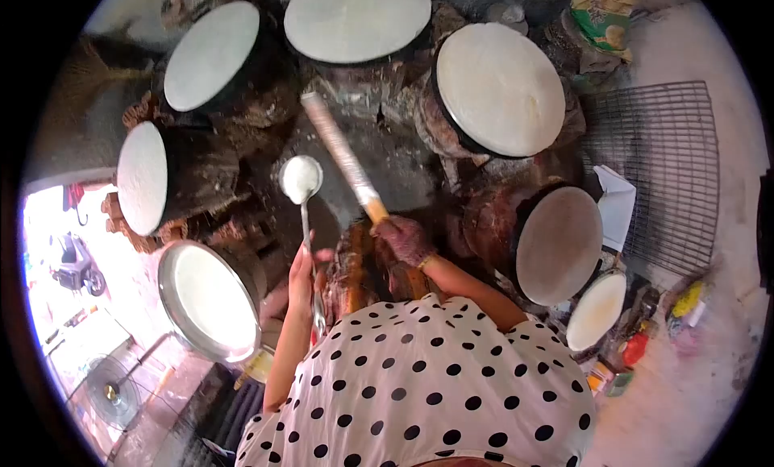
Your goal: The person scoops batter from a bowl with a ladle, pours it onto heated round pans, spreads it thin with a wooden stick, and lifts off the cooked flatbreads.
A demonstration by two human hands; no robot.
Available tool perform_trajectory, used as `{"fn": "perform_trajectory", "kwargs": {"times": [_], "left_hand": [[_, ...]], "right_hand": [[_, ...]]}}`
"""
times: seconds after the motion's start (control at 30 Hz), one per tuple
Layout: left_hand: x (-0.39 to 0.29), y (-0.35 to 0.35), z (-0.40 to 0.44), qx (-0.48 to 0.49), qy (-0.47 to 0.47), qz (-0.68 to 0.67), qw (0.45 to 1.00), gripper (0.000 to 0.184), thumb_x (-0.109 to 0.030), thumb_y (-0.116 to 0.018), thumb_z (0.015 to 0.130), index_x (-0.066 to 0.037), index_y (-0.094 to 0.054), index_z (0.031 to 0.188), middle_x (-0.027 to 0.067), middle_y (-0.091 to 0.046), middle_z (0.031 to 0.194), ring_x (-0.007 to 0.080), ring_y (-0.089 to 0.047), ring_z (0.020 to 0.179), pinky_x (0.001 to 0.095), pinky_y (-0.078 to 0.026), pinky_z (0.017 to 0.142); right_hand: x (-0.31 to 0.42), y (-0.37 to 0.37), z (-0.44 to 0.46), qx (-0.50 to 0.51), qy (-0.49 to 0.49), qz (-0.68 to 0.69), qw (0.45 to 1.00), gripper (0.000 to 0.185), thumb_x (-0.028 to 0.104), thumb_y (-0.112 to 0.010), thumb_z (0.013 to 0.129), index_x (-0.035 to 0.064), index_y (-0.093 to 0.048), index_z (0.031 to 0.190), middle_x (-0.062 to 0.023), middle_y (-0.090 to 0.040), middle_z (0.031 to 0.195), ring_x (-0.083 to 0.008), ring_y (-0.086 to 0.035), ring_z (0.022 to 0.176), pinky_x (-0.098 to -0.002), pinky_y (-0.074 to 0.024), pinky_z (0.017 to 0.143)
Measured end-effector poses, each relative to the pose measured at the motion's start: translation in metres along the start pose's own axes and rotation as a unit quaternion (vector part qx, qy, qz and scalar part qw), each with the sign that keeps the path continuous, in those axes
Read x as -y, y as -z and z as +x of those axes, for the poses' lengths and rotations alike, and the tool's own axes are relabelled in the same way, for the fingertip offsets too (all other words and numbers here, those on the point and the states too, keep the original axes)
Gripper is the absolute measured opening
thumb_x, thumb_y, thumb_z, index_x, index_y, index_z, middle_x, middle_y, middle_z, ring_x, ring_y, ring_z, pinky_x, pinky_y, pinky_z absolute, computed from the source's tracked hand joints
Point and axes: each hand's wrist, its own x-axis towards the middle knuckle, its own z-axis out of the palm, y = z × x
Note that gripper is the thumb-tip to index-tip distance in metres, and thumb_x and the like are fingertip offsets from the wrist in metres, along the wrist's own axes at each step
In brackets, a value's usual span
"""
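My left hand point(301, 275) is closed round the long thin handle of a ladle point(305, 225), whose round bowl holds white liquid and points away from me. In my right hand point(405, 240), which wears a dark knitted glove, is a stick point(343, 153) with a yellowish wooden handle and a shiny wrapped upper part. It slants up to the left, its far end in the air above the dark floor. Ladle and stick are apart. To the left of my left hand stands a wide metal basin point(251, 338) of white liquid.
Several round griddles with pale white tops surround me, among them a left one point(211, 56), a far one point(359, 20) and a right one point(500, 88). A greyish-brown griddle point(560, 245) sits nearer right. A wire rack point(669, 169) leans by the wall; a fan point(111, 392) stands lower left.
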Motion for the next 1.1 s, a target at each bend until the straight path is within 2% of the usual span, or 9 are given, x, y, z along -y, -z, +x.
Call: {"fn": "perform_trajectory", "kwargs": {"times": [0.1, 0.27, 0.4, 0.43, 0.47, 0.5, 0.6, 0.73, 1.1], "left_hand": [[0.105, -0.048, 0.019, 0.021, 0.071, -0.135, 0.988, 0.055, -0.039, -0.049, 0.096, -0.013, -0.033, 0.143, 0.0002, -0.063, 0.091, 0.0013, -0.035, 0.044, 0.0163, -0.028, 0.040], [0.059, -0.007, -0.050, -0.058, 0.117, -0.134, 0.982, 0.057, -0.023, -0.055, 0.093, -0.009, -0.031, 0.143, -0.0014, -0.053, 0.074, 0.0029, -0.035, 0.045, 0.0161, -0.024, 0.037], [0.106, 0.027, 0.017, -0.075, 0.157, -0.108, 0.979, 0.057, -0.021, -0.054, 0.092, -0.010, -0.032, 0.143, -0.0013, -0.049, 0.072, 0.0035, -0.035, 0.046, 0.0177, -0.026, 0.037], [0.125, 0.030, 0.003, -0.087, 0.181, -0.128, 0.971, 0.057, -0.021, -0.054, 0.092, -0.010, -0.032, 0.143, -0.0013, -0.049, 0.072, 0.0035, -0.035, 0.046, 0.0177, -0.026, 0.037], [0.140, 0.035, 0.007, -0.092, 0.207, -0.134, 0.965, 0.057, -0.022, -0.055, 0.092, -0.010, -0.032, 0.143, -0.0011, -0.050, 0.072, 0.0038, -0.035, 0.046, 0.0180, -0.026, 0.037], [0.150, 0.046, 0.013, -0.097, 0.231, -0.138, 0.958, 0.058, -0.022, -0.056, 0.091, -0.010, -0.033, 0.143, -0.0008, -0.050, 0.072, 0.0041, -0.036, 0.046, 0.0182, -0.026, 0.036], [0.178, 0.060, 0.019, -0.109, 0.268, -0.165, 0.943, 0.060, -0.022, -0.059, 0.090, -0.010, -0.032, 0.143, 0.0002, -0.051, 0.072, 0.0042, -0.037, 0.045, 0.0183, -0.027, 0.036], [0.210, 0.088, 0.027, -0.107, 0.287, -0.194, 0.932, 0.064, -0.022, -0.062, 0.089, -0.009, -0.031, 0.143, 0.0008, -0.052, 0.072, 0.0047, -0.036, 0.041, 0.0181, -0.027, 0.034], [0.228, 0.098, 0.022, -0.139, 0.293, -0.225, 0.919, 0.064, -0.021, -0.061, 0.089, -0.010, -0.031, 0.144, 0.0008, -0.051, 0.072, 0.0048, -0.035, 0.041, 0.0176, -0.027, 0.035]], "right_hand": [[-0.024, 0.017, -0.048, 0.154, 0.135, -0.419, 0.884, 0.031, 0.039, -0.052, 0.090, 0.0134, -0.065, 0.103, -0.0060, -0.064, 0.105, -0.0218, -0.058, 0.104, -0.0375, -0.0428, 0.090], [-0.047, -0.030, 0.002, 0.358, 0.144, -0.233, 0.893, 0.025, 0.028, -0.051, 0.091, 0.0129, -0.063, 0.108, -0.0066, -0.063, 0.107, -0.0250, -0.058, 0.100, -0.0395, -0.0409, 0.093], [-0.144, 0.091, 0.134, 0.044, -0.134, -0.401, 0.905, 0.025, 0.025, -0.048, 0.094, 0.0112, -0.065, 0.105, -0.0104, -0.065, 0.105, -0.0311, -0.063, 0.093, -0.0413, -0.0498, 0.081], [-0.141, 0.114, 0.136, 0.009, -0.140, -0.544, 0.827, 0.027, 0.028, -0.049, 0.093, 0.0125, -0.065, 0.109, -0.0121, -0.063, 0.113, -0.0333, -0.062, 0.098, -0.0438, -0.0491, 0.083], [-0.215, 0.171, 0.180, 0.107, -0.134, -0.797, 0.579, 0.031, 0.029, -0.053, 0.091, 0.0095, -0.063, 0.113, -0.0127, -0.059, 0.122, -0.0325, -0.056, 0.110, -0.0421, -0.0455, 0.092], [-0.195, 0.182, 0.195, -0.035, -0.162, -0.736, 0.656, 0.031, 0.024, -0.054, 0.090, 0.0067, -0.063, 0.114, -0.0117, -0.057, 0.125, -0.0300, -0.054, 0.116, -0.0405, -0.0454, 0.094], [-0.160, 0.189, 0.235, 0.064, -0.058, -0.900, 0.427, 0.029, 0.013, -0.051, 0.088, 0.0060, -0.063, 0.114, -0.0120, -0.060, 0.122, -0.0281, -0.058, 0.112, -0.0417, -0.0496, 0.089], [-0.179, 0.212, 0.283, 0.187, -0.116, -0.912, 0.346, 0.028, 0.012, -0.052, 0.087, 0.0064, -0.065, 0.111, -0.0128, -0.061, 0.119, -0.0295, -0.061, 0.107, -0.0413, -0.0507, 0.087], [-0.202, 0.236, 0.282, 0.220, -0.010, -0.886, 0.408, 0.031, 0.008, -0.052, 0.084, 0.0101, -0.065, 0.111, -0.0114, -0.060, 0.120, -0.0297, -0.060, 0.106, -0.0394, -0.0514, 0.086]]}}
